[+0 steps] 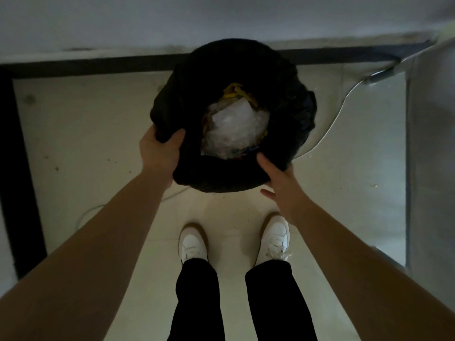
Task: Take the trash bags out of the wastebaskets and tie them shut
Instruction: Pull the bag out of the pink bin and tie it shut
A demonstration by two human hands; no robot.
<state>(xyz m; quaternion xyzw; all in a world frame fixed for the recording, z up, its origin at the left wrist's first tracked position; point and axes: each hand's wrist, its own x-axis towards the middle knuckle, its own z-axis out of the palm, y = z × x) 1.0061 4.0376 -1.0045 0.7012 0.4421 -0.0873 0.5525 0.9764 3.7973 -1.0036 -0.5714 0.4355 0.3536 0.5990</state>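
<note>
Trash bag (221, 175), black and open-mouthed on the floor (86, 134) at upper centre of the frame, sits straight ahead between your hands: left hand (160, 151) grips its lower-left rim, right hand (283, 190) lies open-fingered against the lower-right rim, equally near, so the lift looks vertical.

Left hand (158, 148) clenched, right hand (280, 183) flat

2 white shoes (193, 244), black trousers (197, 303), pale tiled floor (86, 131), black frame bar (98, 65).
</note>
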